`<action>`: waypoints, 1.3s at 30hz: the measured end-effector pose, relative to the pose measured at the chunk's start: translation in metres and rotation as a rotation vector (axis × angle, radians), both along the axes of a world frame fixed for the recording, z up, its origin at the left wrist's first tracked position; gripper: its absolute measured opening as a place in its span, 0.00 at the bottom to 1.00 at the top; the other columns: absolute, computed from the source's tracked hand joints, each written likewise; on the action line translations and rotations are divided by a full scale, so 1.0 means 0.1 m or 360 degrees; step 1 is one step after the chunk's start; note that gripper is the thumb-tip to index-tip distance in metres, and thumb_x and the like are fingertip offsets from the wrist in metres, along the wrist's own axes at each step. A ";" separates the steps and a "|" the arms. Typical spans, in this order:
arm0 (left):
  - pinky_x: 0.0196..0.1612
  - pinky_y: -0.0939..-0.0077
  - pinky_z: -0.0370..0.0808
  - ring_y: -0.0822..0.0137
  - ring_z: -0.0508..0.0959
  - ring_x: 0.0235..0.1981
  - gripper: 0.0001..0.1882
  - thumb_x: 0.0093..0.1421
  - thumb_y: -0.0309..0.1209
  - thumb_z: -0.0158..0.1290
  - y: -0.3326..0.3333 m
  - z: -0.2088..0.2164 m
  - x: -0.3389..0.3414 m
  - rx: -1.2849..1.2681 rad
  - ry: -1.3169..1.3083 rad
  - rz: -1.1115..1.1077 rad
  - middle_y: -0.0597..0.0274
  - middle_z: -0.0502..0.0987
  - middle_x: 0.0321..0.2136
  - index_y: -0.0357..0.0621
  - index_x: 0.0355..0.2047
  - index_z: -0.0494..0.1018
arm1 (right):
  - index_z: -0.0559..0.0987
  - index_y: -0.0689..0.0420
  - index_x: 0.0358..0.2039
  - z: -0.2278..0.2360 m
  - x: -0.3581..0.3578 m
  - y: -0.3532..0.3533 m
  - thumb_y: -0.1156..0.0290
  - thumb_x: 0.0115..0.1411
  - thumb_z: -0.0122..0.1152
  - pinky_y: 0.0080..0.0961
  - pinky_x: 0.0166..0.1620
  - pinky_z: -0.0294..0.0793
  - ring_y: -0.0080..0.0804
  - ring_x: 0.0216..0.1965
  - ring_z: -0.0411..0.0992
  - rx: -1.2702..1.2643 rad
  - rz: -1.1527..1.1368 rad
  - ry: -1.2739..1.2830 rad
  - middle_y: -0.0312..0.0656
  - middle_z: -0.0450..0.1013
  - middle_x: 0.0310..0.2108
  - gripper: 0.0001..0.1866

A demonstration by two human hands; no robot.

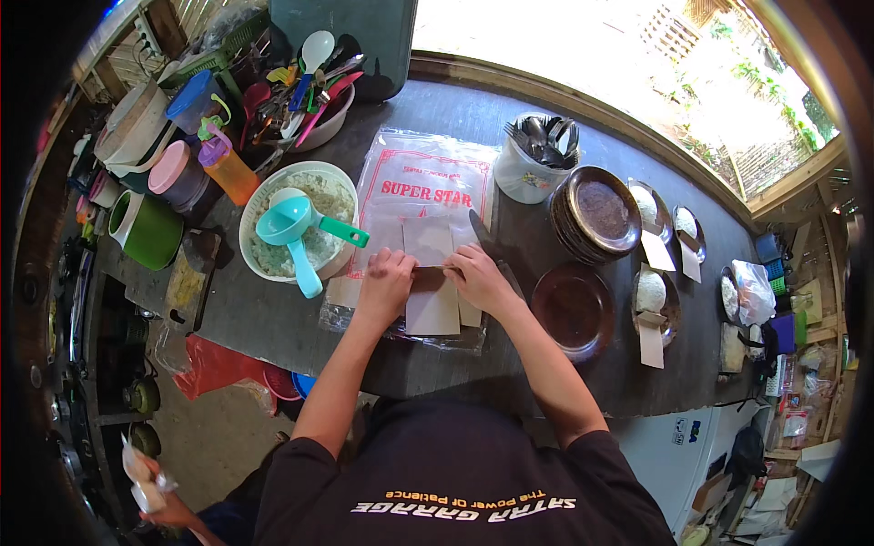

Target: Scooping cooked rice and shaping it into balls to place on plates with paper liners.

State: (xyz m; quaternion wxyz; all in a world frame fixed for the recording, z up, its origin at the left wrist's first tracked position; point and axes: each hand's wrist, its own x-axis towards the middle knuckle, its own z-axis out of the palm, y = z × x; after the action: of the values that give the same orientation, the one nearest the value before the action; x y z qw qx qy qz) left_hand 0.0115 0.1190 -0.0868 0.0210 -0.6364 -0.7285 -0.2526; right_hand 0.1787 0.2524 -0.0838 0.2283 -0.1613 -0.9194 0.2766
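A small piece of brown paper (427,239) is held at its near edge between my two hands. My left hand (389,278) pinches its left corner and my right hand (477,275) its right corner, fingers closed. Just below lie more brown paper pieces (432,314), on a stack of clear plastic packs with red print (401,168). To the left of my hands stands a white tub of cooked rice (257,259), with teal-and-white scoops (296,232) resting on the rice. An unoccupied brown plate (574,309) is right of my right hand.
Stacked brown plates (596,214) and a tub of forks and spoons (537,159) stand behind. At right, several plates carry rice mounds (650,293) with brown paper pieces. Utensils, jugs and containers crowd the left. Another person's hand (173,511) holds something at lower left.
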 end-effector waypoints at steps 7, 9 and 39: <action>0.44 0.62 0.70 0.57 0.74 0.39 0.07 0.53 0.29 0.56 0.03 0.01 -0.02 0.0009 0.0033 0.0010 0.61 0.77 0.32 0.47 0.34 0.77 | 0.79 0.62 0.31 -0.02 0.01 0.09 0.74 0.52 0.64 0.37 0.44 0.71 0.47 0.37 0.70 -0.0047 0.0027 0.0032 0.46 0.73 0.29 0.07; 0.45 0.63 0.70 0.56 0.75 0.39 0.06 0.54 0.30 0.58 0.04 0.03 -0.03 -0.0039 -0.0069 0.0045 0.60 0.78 0.31 0.47 0.33 0.77 | 0.79 0.61 0.31 0.00 -0.01 0.10 0.74 0.51 0.65 0.37 0.44 0.71 0.46 0.36 0.71 -0.0101 0.0006 -0.0002 0.46 0.73 0.29 0.07; 0.41 0.61 0.74 0.59 0.78 0.38 0.21 0.45 0.35 0.70 0.21 0.30 -0.07 -0.0462 -0.0495 0.0384 0.62 0.75 0.38 0.53 0.41 0.76 | 0.76 0.63 0.51 0.13 0.02 -0.09 0.74 0.53 0.57 0.37 0.51 0.67 0.40 0.51 0.67 0.0598 -0.0237 -0.0089 0.45 0.72 0.42 0.23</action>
State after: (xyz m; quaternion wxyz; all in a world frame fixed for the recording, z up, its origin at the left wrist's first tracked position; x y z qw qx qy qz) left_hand 0.0047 0.1399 -0.0571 -0.1530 -0.4947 -0.8224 -0.2358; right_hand 0.1805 0.2433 -0.0707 0.2487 -0.1911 -0.9463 0.0781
